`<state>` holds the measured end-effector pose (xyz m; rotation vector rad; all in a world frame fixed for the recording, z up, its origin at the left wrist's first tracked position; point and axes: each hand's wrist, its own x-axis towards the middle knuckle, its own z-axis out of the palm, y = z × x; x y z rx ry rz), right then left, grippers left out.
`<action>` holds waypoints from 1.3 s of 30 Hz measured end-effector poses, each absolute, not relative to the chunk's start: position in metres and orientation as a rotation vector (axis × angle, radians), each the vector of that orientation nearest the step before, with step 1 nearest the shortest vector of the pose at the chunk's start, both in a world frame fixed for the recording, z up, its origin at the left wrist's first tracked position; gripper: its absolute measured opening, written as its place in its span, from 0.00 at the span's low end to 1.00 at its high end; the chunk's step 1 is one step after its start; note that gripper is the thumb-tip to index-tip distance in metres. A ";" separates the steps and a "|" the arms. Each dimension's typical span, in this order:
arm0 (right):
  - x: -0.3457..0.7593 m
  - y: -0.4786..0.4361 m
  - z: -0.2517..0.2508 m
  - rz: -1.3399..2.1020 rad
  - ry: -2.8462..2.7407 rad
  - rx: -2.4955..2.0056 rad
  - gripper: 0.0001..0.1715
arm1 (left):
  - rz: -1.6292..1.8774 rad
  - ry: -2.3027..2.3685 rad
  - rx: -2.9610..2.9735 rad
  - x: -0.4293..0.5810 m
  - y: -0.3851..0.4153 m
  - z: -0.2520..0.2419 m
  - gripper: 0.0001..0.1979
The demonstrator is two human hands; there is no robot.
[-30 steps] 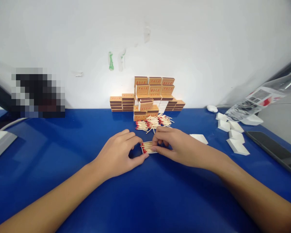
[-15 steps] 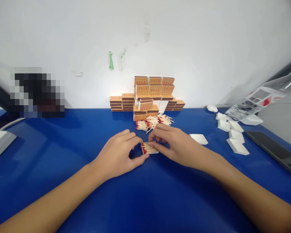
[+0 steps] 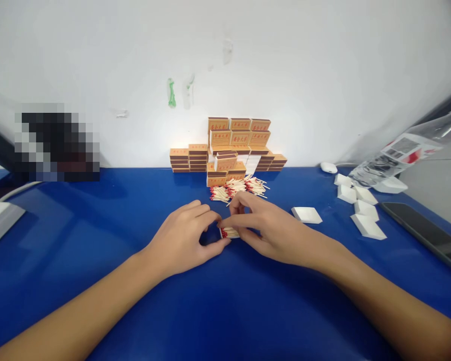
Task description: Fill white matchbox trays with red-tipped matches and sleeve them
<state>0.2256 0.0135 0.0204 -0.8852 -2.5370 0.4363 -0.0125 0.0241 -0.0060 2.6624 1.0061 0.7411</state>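
A small white matchbox tray (image 3: 233, 237) lies on the blue table, holding matches (image 3: 230, 232) with red heads to the left. My left hand (image 3: 190, 238) grips its left end between thumb and index finger. Over the right part is my right hand (image 3: 265, 223), its index finger stretched across the matches to the tray's far left corner. The thumb is apart from that finger, by the tray's right end, and the other fingers are bent. Much of the tray is hidden under this hand. Just behind lies a loose pile of matches (image 3: 238, 188).
Orange matchboxes (image 3: 240, 139) are stacked against the white wall. White trays (image 3: 365, 211) lie at the right, with one white tray (image 3: 307, 215) nearer my right hand. Beyond are a phone (image 3: 424, 235), a plastic bottle (image 3: 398, 150) and a white case (image 3: 328, 168). A white device (image 3: 2, 225) stands left.
My right index finger has reached leftward over the matches, covering more of the tray. My left hand keeps its place at the tray's left end.
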 end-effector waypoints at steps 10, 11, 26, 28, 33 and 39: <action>0.232 0.017 0.027 0.397 -2.514 -0.952 0.16 | 0.721 1.019 2.672 -0.013 0.023 -0.006 0.11; 0.232 0.017 0.028 0.398 -2.514 -0.958 0.16 | 0.724 1.024 2.671 -0.013 0.023 -0.006 0.11; 0.234 0.015 0.031 0.456 -2.521 -0.965 0.17 | 0.733 1.024 2.665 -0.013 0.023 -0.005 0.10; 0.234 0.016 0.031 0.426 -2.496 -0.972 0.16 | 0.728 1.024 2.674 -0.013 0.023 -0.005 0.11; 0.237 0.024 0.023 0.310 -2.456 -1.017 0.17 | 0.721 1.035 2.680 -0.013 0.023 -0.006 0.11; 0.244 0.046 0.001 0.101 -2.349 -1.134 0.13 | 0.714 1.050 2.677 -0.013 0.022 -0.006 0.11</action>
